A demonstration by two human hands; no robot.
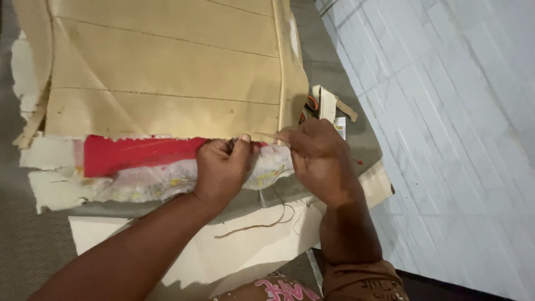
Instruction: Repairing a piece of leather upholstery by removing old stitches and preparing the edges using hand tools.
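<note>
Both hands work at the lower edge of the tan panel (161,72). My left hand (220,170) is closed, thumb and forefinger pinching the seam where the tan material meets the red strip (139,155). My right hand (317,159) is closed too, fingertips nipping what looks like a thin needle or thread end (266,135) pointing toward the left thumb; I cannot tell which it is.

The panel lies across the grey work surface (334,83), its lower edge running toward that surface's right edge. It is smooth, leather-like sheet with straight stitch lines across it and a raised piped seam down its right side. Below it sit ragged white foam backing (50,189) and a mottled, paint-flecked lining (150,184). A pale board (234,251) projects past the near edge, with a loose brown thread (262,223) curling over it. Small oddments (326,103) rest near the right edge.

Risks, in my judgement: the sharp point sits just beside the left thumb, so a slip could prick it. The torn foam edge could rip further under tension. The loose thread may snag or tangle.
</note>
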